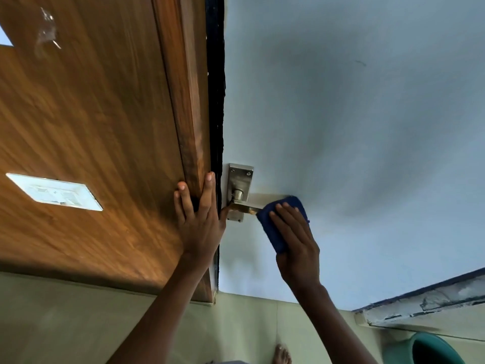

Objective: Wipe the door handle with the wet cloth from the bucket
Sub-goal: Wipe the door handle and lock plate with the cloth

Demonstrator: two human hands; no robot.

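Observation:
A metal door handle (242, 204) on a silver backplate (240, 177) sits at the left edge of a pale blue-grey door (354, 127). My right hand (295, 240) presses a folded dark blue cloth (275, 227) over the outer end of the lever, hiding that end. My left hand (199, 214) lies flat with fingers spread against the wooden frame (191, 114) just left of the handle, its thumb near the backplate. A green bucket (433, 349) stands on the floor at the bottom right, partly cut off by the frame edge.
A wood-grain panel (91, 127) with a white switch plate (55, 191) fills the left side. Pale green floor tiles (65, 324) lie below. My bare foot (282, 355) shows at the bottom. A worn painted ledge (433, 300) runs at the lower right.

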